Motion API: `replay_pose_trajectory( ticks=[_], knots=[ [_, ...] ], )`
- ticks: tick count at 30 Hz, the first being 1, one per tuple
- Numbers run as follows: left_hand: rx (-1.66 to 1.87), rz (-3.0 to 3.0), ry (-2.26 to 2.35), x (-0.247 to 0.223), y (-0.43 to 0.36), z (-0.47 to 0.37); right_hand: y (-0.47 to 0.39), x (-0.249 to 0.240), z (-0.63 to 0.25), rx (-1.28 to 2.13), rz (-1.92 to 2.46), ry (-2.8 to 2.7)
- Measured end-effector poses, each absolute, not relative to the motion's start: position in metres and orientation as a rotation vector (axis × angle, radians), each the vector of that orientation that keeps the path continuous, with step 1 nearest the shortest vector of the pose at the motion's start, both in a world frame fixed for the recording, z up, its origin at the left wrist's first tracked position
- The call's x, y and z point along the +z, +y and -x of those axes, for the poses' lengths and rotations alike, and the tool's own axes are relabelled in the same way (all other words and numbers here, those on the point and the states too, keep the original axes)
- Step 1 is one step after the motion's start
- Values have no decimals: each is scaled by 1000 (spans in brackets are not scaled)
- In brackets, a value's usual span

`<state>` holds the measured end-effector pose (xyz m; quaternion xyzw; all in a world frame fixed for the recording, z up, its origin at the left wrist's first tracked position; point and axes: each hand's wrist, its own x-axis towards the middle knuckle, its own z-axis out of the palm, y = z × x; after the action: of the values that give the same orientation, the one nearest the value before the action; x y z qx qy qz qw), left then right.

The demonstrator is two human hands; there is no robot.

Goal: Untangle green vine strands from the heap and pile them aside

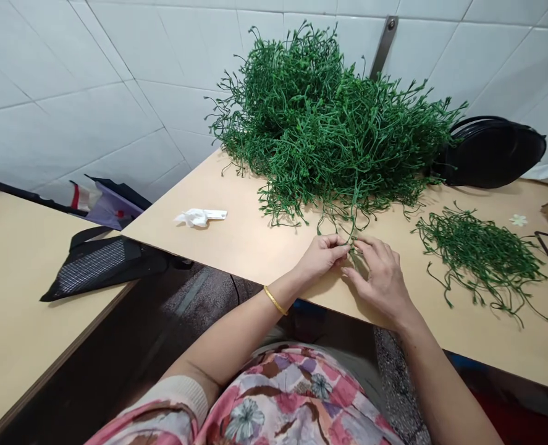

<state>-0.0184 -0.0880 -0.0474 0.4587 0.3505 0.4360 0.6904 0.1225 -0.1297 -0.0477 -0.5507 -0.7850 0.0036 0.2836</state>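
Observation:
My left hand [322, 256], below a gold bangle on the wrist, pinches a thin green plastic stem [353, 213] at the table's front part. Close on its right, my right hand [379, 272] has its thumb and fingers apart around the lower end of the same strands, its fingertips near or touching them. Behind both hands rises a large tangled heap of green stems [329, 130] with small budded tips. To the right of my hands lies a smaller loose pile of green stems [484, 250].
On the table [246, 247], a crumpled white tissue [199, 217] lies left. At the right are a black bag [493, 153], a pale flower [518, 220] and a dark-framed item. A black mesh pouch [92, 266] bridges the gap to the left table [18, 266].

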Motion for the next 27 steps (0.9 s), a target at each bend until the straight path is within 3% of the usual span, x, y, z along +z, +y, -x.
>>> replay_pose_trajectory(
  ticks=[6,11,19,24,27],
  knots=[
    [946,-1005,829,-47,-88,21,-129,-37,-140,601,1318,-1781],
    [926,-993,841,-48,-87,20,-136,-24,-152,309,1374,-1418],
    [927,-1076,822,-49,-87,21,-126,-21,-142,286,1279,-1834],
    [957,-1089,816,-48,-88,20,-119,-36,-135,540,1340,-1897],
    [953,-1070,824,-48,-88,19,-120,-40,-133,419,1365,-1907]
  ],
)
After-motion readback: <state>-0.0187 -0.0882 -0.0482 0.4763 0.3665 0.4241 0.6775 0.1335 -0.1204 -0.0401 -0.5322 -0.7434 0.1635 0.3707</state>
